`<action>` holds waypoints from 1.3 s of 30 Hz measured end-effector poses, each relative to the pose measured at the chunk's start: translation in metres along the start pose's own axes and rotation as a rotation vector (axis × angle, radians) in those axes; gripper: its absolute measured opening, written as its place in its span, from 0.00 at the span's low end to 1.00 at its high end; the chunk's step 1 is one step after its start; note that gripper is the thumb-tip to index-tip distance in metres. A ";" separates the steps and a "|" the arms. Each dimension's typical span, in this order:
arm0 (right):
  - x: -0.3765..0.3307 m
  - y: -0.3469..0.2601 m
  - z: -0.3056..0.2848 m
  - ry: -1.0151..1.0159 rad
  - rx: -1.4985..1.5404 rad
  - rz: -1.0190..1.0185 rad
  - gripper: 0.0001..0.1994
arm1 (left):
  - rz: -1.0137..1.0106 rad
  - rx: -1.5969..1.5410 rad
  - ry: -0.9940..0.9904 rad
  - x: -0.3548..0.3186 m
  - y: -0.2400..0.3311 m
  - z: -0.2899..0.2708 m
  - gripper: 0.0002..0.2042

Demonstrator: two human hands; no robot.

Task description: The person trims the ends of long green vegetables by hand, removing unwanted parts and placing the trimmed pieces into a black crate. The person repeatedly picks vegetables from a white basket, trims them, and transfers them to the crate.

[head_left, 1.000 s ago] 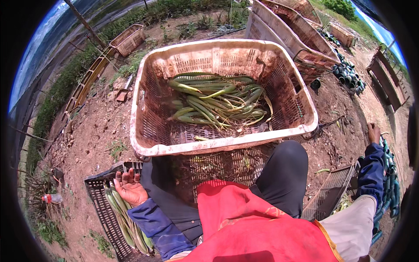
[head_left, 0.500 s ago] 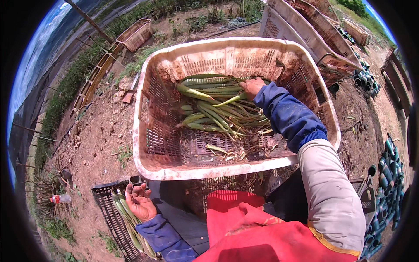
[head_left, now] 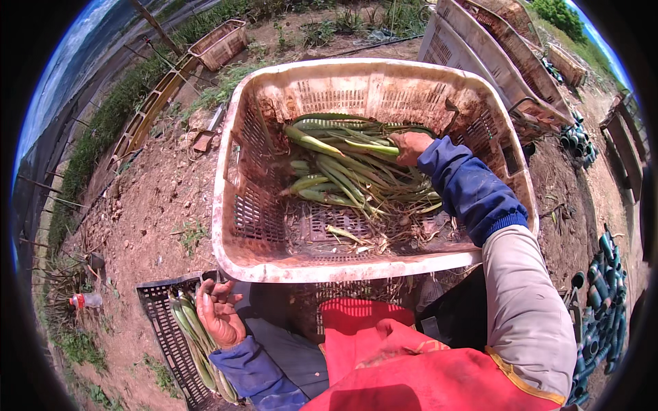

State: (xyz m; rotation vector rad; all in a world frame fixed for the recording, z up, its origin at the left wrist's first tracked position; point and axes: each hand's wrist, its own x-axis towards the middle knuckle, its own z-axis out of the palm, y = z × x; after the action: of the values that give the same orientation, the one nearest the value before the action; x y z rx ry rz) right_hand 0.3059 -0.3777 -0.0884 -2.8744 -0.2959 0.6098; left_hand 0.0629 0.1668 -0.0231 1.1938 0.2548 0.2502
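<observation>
**Asker:** Stalks (head_left: 346, 175), long and green with pale ends — where do they lie?

**Describer:** They lie in a loose heap on the floor of a big pale plastic crate (head_left: 236, 205) with slotted walls. The crate sits on bare reddish soil, right in front of the person's knees. Dry husks and scraps lie under and around the heap.

**Asker:** What is the right hand doing?

**Describer:** The right hand (head_left: 410, 146) reaches over the crate's near rim, in a blue sleeve (head_left: 466, 188) over a beige one. It rests on the far end of the heap, fingers curled down around a few stalks. The grip is partly hidden, so I cannot tell how tight it is.

**Asker:** And the left hand?

**Describer:** The left hand (head_left: 219, 314) is low at the person's left side, palm up, fingers loosely spread and holding nothing. It is just beside a black slotted tray (head_left: 161, 322) on the ground. A second bunch of green stalks (head_left: 195, 339) lies along that tray, touching or nearly touching the hand.

**Asker:** What else is around?

**Describer:** A red cloth (head_left: 384, 356) covers the person's lap. More pale crates (head_left: 480, 41) stand stacked beyond the big one, at the upper right. Dark blue tubes (head_left: 603, 288) lie piled at the right edge. A small bottle (head_left: 86, 300) lies in the weeds at the far left.
</observation>
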 end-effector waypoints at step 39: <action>-0.219 -0.219 -0.122 0.088 1.806 -0.497 0.10 | 1.308 1.320 -0.695 -0.066 0.120 0.241 0.25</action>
State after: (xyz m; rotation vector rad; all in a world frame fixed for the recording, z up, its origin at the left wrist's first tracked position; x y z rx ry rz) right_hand 0.1265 -0.2353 0.1532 -1.0233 -0.2159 0.2995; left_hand 0.0722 -0.0247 0.1772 2.5324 -1.2278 0.8318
